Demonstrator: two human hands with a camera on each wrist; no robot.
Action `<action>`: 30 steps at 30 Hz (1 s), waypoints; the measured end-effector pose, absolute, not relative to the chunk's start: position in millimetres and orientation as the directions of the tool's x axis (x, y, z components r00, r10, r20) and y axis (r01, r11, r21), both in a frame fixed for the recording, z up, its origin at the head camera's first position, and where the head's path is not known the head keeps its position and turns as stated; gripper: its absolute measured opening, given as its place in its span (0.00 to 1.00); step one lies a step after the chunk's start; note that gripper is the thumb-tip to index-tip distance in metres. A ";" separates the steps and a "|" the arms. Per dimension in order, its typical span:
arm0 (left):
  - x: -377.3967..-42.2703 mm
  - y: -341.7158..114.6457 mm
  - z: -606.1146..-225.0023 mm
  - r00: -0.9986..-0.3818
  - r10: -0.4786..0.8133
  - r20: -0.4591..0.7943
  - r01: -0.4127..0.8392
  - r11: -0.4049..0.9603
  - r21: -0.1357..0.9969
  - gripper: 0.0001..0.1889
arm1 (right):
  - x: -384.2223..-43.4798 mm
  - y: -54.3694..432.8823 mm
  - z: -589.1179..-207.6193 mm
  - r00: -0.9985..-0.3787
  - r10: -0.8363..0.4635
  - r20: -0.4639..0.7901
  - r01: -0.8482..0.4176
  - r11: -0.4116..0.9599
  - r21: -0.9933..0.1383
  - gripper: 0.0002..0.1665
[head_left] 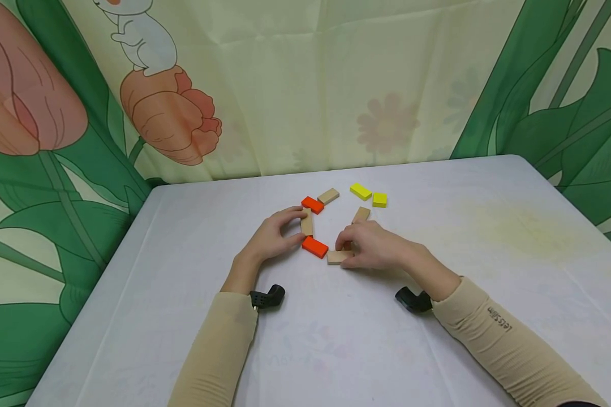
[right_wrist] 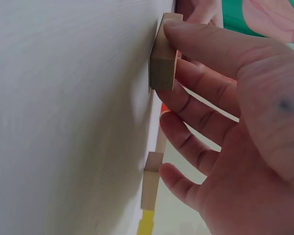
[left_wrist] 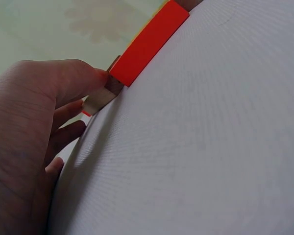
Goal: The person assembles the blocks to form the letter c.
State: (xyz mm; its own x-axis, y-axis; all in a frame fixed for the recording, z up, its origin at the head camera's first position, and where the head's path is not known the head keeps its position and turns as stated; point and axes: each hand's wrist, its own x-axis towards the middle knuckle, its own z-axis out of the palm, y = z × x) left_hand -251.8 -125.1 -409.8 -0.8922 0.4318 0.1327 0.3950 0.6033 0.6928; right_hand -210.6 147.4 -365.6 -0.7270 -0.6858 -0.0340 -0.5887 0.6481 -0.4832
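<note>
Several small blocks lie in a loose ring on the table. My left hand (head_left: 275, 237) is at the ring's left side, thumb and fingers curved about a plain wooden block (head_left: 307, 224). Its thumb tip is right by the near red block (head_left: 315, 247), whose long side faces the left wrist view. At the ring's near side, my right hand (head_left: 371, 246) pinches another plain wooden block (right_wrist: 162, 54) between thumb and fingers, low over the cloth. That block's left end is close to the near red block's corner.
A second red block (head_left: 313, 204) and a wooden block (head_left: 328, 196) form the far left of the ring. Two yellow blocks (head_left: 360, 191) lie at the far right, with one more wooden block (head_left: 361, 214) just beyond my right hand. A printed curtain (head_left: 295, 90) hangs behind the white-covered table (head_left: 336, 350).
</note>
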 end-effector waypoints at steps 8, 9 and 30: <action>-252.2 -124.7 -410.5 -0.891 0.435 0.133 0.398 0.604 0.691 0.26 | -213.2 153.4 -364.1 -0.723 -0.690 -0.039 -0.590 0.646 -0.486 0.13; -252.2 -124.4 -410.5 -0.891 0.434 0.132 0.397 0.606 0.689 0.26 | -213.5 154.1 -363.9 -0.722 -0.691 -0.038 -0.591 0.644 -0.486 0.13; -251.0 -124.9 -409.2 -0.892 0.433 0.130 0.397 0.612 0.684 0.27 | -214.6 154.3 -362.5 -0.722 -0.688 -0.070 -0.576 0.655 -0.489 0.09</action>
